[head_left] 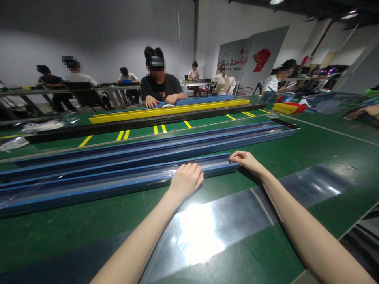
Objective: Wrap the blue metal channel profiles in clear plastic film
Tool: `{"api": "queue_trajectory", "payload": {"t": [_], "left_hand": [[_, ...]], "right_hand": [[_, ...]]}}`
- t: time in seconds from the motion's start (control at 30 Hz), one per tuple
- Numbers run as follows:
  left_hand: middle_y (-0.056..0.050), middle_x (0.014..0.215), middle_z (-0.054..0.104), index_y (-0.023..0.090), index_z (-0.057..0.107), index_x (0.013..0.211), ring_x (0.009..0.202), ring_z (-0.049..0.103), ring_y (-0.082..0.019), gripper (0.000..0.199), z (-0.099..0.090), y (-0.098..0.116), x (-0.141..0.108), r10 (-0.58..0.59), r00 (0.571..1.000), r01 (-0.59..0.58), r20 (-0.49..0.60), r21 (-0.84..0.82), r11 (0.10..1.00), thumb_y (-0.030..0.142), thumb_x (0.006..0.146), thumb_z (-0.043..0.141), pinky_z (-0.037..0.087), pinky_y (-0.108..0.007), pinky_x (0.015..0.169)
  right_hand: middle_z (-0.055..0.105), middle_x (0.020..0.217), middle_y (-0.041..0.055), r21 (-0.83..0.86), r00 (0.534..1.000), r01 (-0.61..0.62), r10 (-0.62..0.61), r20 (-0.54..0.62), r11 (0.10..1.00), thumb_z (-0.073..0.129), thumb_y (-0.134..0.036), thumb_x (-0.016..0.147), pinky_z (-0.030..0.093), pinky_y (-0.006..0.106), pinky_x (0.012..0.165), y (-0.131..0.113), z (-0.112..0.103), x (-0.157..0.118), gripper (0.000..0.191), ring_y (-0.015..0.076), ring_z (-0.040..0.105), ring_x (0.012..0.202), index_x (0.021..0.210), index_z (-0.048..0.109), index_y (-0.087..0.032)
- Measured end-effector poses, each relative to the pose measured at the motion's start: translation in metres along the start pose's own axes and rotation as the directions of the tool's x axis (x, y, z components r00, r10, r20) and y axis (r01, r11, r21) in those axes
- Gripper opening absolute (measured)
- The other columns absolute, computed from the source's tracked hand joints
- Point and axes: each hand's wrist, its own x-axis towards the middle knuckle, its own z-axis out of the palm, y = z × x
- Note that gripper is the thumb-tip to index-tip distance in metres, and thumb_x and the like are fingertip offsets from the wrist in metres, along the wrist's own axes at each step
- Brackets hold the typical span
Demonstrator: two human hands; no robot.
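A long blue channel (118, 182) with a clear film inside lies across the green table. Over its near wall rests my left hand (187, 179), fingers curled round the edge a little short of the channel's right end. At that right end my right hand (243, 159) pinches something small and dark that I cannot make out. Below both arms a clear, shiny plastic sheet (231, 219) lies flat on the table and reflects the light.
Behind are more blue channels (189, 144), a black strip (142, 125) and a yellow strip (171, 112). A person (161, 85) sits opposite, hands on a blue piece. A yellow tray (286, 108) stands at the back right of the green table (331, 146). Other people sit further off.
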Motion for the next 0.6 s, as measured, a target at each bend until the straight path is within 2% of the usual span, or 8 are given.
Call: {"api": "queue_trajectory", "payload": {"t": [0.6], "left_hand": [[-0.003,0.067,0.057,0.017,0.055,0.073,0.064,0.053,-0.016,0.019,-0.0008,-0.0003,0.0009,-0.003,1.0,0.003,0.005,0.004,1.0,0.023,0.084,0.041,0.034,-0.029,0.057]], "right_hand": [[0.057,0.058,0.0006,-0.045,1.0,0.007,-0.007,-0.002,0.999,0.064,-0.035,0.059,0.037,0.023,0.047,0.0005,-0.0012,0.0,0.019,0.0092,0.046,0.051,0.061,0.058,-0.017]]}}
